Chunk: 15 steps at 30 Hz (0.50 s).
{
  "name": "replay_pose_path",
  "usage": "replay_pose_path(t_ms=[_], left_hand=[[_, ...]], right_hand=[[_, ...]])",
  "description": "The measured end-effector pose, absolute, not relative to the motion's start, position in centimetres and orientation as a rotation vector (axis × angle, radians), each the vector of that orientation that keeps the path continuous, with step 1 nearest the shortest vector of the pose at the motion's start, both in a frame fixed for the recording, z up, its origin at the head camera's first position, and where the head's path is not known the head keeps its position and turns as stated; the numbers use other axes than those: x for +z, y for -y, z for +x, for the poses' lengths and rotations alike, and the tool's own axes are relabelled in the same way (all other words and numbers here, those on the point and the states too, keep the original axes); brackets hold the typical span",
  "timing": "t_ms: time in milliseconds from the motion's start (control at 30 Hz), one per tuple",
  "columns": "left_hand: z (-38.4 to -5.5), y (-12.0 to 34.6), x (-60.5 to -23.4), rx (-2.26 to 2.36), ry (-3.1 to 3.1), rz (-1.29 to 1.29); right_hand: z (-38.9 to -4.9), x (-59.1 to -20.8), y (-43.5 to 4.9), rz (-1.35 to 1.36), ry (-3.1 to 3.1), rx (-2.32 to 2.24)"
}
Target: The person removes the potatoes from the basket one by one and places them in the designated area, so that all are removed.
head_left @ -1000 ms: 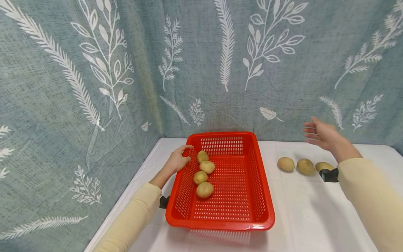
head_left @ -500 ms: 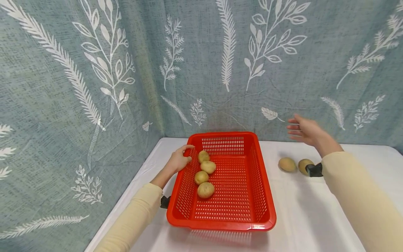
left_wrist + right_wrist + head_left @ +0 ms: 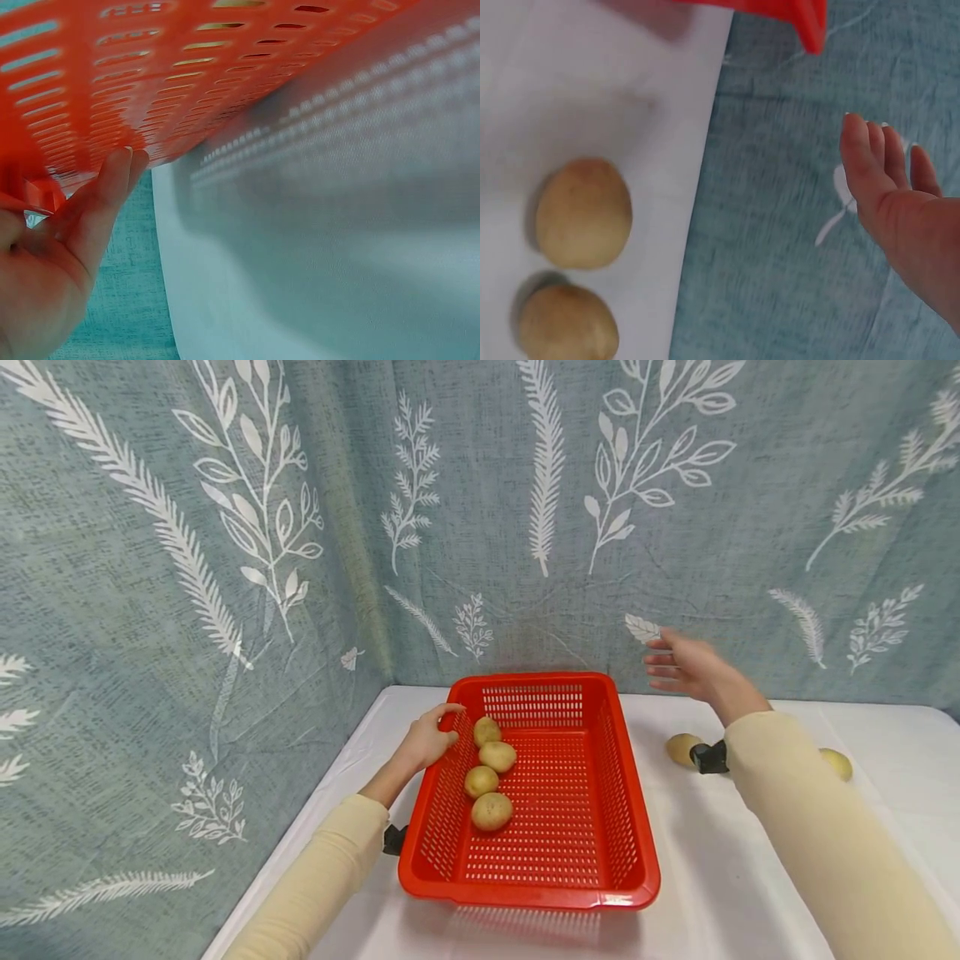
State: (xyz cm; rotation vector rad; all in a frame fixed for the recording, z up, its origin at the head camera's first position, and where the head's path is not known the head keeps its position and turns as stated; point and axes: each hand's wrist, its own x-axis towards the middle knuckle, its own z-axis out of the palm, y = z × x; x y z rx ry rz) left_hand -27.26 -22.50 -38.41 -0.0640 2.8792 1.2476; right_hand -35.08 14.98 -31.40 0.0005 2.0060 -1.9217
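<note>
A: What has just changed?

B: The right hand (image 3: 690, 670) is farther left, closer to the red basket (image 3: 528, 898), than a second ago. Its fingers extend and hold nothing. Judgement: nothing is being transferred; the four potatoes (image 3: 492, 812) remain along the basket's left side.

A: Left hand?

B: The left hand (image 3: 424, 743) touches the left rim, thumb and forefinger apart; whether it grips, I cannot tell.

A: Clearances?

B: Inside, room lies right of the potatoes. Outside, oval produce (image 3: 583, 214) sits on the tabletop (image 3: 697, 877) beyond the right rim. The curtain (image 3: 487, 485) bounds the rear.
</note>
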Motion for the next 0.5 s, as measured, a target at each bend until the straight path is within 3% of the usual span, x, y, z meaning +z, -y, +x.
replay_pose_path(t_ms=[500], left_hand=[[-27.3, 22.7, -38.6, 1.233, -2.885, -0.067]], right_hand=[[-35.2, -31.0, -9.1, 0.006, -1.897, -1.972]])
